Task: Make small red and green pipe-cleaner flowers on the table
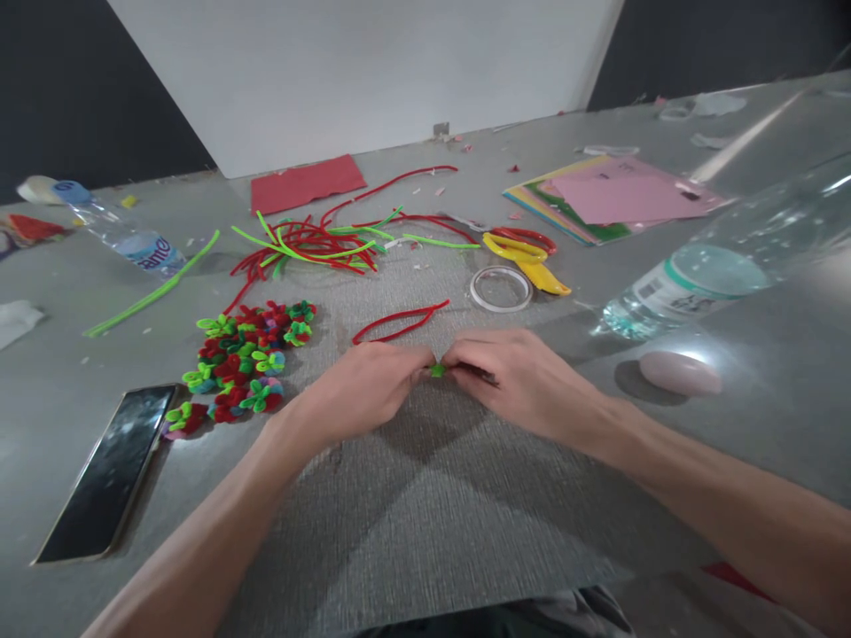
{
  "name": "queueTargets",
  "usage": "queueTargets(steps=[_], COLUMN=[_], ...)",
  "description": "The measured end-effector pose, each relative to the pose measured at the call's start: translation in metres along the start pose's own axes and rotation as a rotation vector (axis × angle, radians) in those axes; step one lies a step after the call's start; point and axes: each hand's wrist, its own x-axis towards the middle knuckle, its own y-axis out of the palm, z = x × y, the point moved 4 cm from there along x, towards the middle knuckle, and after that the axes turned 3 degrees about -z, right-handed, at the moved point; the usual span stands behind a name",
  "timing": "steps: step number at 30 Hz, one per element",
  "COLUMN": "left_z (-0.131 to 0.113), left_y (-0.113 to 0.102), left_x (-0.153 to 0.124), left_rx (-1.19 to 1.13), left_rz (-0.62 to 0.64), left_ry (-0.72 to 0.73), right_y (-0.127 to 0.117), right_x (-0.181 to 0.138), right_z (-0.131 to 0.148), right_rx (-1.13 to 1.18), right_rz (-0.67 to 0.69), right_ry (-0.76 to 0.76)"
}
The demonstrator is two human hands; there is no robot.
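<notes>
Between the fingertips of my left hand point(372, 383) and my right hand point(509, 372) shows a small bit of green pipe cleaner point(437, 369). Both hands pinch it, and most of it is hidden by the fingers. Just beyond them lies a red pipe cleaner point(399, 330) bent into a long loop with a twisted end. To the left sits a cluster of small red and green pipe-cleaner pieces point(232, 368) with leaf-like loops. A loose pile of red and green pipe cleaners point(312, 246) lies farther back.
Scissors with yellow and red handles point(522, 252) lie beyond a tape roll point(501, 289). A phone point(110, 474) is at left. Plastic bottles lie at left point(126, 235) and right point(691, 279), near a pinkish oval object point(679, 373). Coloured paper point(625, 195) and red paper point(307, 183) lie behind.
</notes>
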Motion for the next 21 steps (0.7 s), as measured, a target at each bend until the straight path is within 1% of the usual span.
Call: queueTargets(steps=[8,12,17,21], left_z=[-0.003,-0.001,0.009,0.012], left_y=[-0.002,-0.002,0.002,0.004], left_x=[0.002,0.003,0.000,-0.004], left_rx=[-0.105,-0.067,0.022,0.113], left_rz=[-0.017,-0.037,-0.162,-0.268], left_ry=[-0.010,-0.023,-0.011,-0.015], right_y=[0.002,0.000,-0.004,-0.004], right_x=[-0.004,-0.002,0.003,0.004], right_z=[0.003,-0.003,-0.017,-0.018], right_rx=[-0.081,-0.055,0.070,0.091], right_rz=[-0.021,-0.028,-0.061,-0.063], right_ry=[-0.042,0.007,0.112,0.123])
